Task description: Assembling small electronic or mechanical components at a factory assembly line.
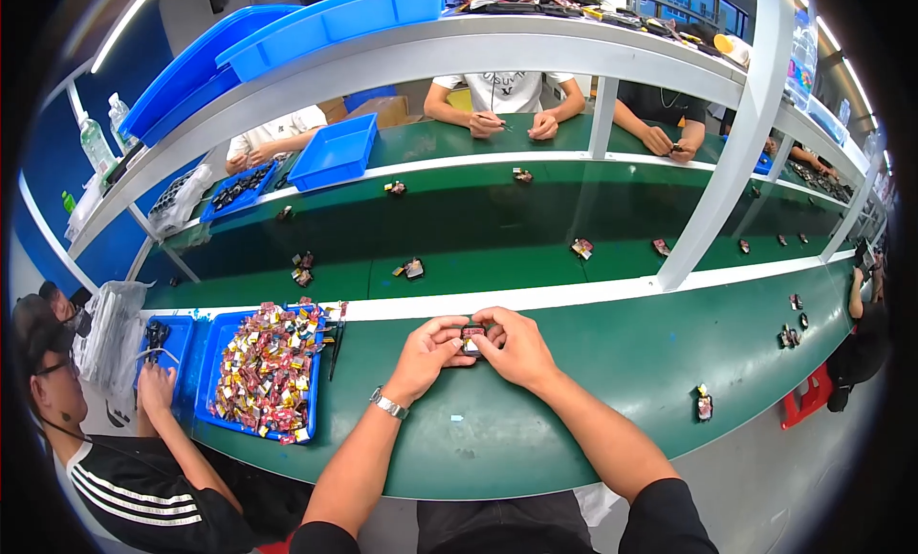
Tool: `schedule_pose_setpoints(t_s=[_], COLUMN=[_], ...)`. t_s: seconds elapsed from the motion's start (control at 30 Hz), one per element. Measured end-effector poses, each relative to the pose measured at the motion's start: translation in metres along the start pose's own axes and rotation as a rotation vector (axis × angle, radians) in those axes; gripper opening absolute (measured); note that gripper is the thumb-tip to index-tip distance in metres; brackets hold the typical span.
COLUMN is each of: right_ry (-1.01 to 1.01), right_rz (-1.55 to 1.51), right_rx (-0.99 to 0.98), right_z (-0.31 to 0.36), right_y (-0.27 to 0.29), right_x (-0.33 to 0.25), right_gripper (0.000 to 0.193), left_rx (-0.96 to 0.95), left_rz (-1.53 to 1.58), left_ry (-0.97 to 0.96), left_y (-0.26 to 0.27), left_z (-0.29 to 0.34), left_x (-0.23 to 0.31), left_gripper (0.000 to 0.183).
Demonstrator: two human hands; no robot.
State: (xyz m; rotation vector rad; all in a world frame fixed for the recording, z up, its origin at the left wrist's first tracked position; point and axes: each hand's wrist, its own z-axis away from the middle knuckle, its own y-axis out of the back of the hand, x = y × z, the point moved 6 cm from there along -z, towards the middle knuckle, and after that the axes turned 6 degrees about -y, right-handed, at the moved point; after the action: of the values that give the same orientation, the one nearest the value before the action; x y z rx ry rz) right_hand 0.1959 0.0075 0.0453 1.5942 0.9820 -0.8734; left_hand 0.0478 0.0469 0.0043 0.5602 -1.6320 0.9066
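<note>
Each hand's grip is pinching: your left hand (421,358) and right hand (519,351) hold a small, boxy dark part (471,342) between them, its red-and-white face up, over the smooth green desk (516,458); any print on it is too small to read; a shiny metal watch (388,404) circles your left wrist; to the left, a shallow blue plastic tray (209,377) bears a jumbled heap of red, white and yellow pieces (268,372); a pale sticker (456,418) lies nearer you.
</note>
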Motion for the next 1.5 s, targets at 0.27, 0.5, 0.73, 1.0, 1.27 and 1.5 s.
schedule_pose_setpoints(t_s=[0.27,0.5,0.73,1.0,1.27,1.5], right_ry=[0.012,0.003,0.078,0.178,0.133,0.155], right_rz=[-0.049,-0.043,0.042,0.051,-0.047,-0.015], right_rx=[0.007,-0.087,-0.088,0.09,0.185,0.154], right_z=[-0.004,-0.003,-0.001,0.003,0.002,0.002], right_y=[0.009,0.007,0.002,-0.007,-0.009,-0.009], right_x=[0.008,0.0,-0.007,-0.012,-0.003,-0.006], right_gripper=[0.026,0.028,0.029,0.027,0.028,0.023], left_rx=[0.124,0.05,0.05,0.157,0.419,0.33], left_rz=[-0.582,-0.893,-1.111,-1.215,-0.974,-1.154], left_ry=[-0.221,-0.513,-0.642,-0.676,-0.6,-0.763], left_y=[-0.004,-0.011,-0.019,-0.026,-0.008,-0.016], left_z=[0.002,0.009,0.011,0.011,0.014,0.015], left_x=[0.016,0.036,0.046,0.052,0.039,0.05], left_gripper=[0.019,0.016,0.013,0.01,0.018,0.014])
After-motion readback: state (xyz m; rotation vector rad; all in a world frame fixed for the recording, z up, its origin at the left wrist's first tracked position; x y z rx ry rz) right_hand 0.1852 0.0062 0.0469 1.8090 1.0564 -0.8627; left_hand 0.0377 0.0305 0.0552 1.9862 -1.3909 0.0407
